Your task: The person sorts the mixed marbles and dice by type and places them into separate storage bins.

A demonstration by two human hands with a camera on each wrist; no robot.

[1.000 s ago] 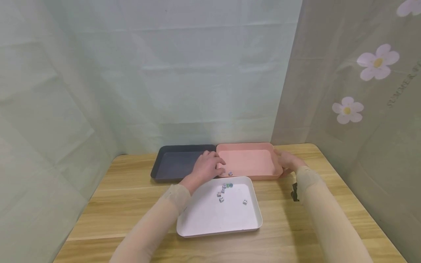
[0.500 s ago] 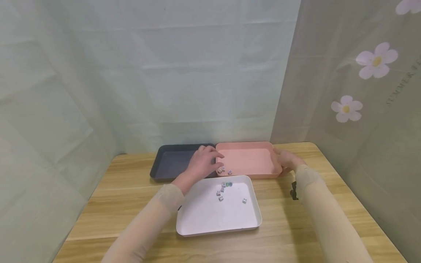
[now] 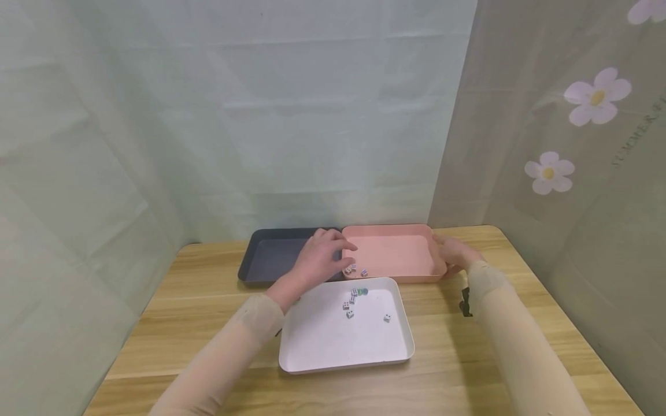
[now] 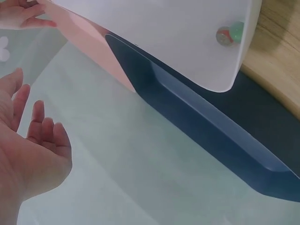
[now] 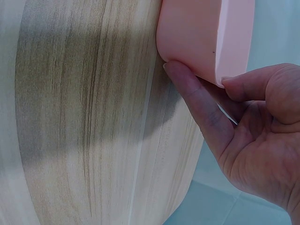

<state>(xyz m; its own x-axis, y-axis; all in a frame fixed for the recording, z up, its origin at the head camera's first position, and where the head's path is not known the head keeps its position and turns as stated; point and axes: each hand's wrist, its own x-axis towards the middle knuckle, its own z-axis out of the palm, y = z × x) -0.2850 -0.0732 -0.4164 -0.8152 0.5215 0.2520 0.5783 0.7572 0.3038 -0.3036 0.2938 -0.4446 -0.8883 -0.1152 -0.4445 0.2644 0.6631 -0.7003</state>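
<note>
In the head view my left hand (image 3: 325, 254) hovers at the left end of the pink tray (image 3: 392, 257), fingers loosely bent. The left wrist view shows nothing in this hand (image 4: 35, 145). Three small white dice (image 3: 364, 273) lie in the pink tray's near left corner, just below the thumb. My right hand (image 3: 455, 254) holds the same tray by its right end. Up close in the right wrist view, the right thumb (image 5: 243, 89) is on the rim and a finger (image 5: 197, 98) is against the outer wall.
A white tray (image 3: 343, 346) stands in front with several dice (image 3: 350, 314) and a small green-blue piece (image 3: 363, 292). Marbles (image 4: 236, 32) show in it in the left wrist view. The dark blue tray (image 3: 270, 257) adjoins the pink one. Curtains (image 3: 312, 115) rise behind the wooden table.
My left hand has lifted and drawn slightly left from the pink tray's corner. Two more dice now show there beside the first. My right hand keeps its hold.
</note>
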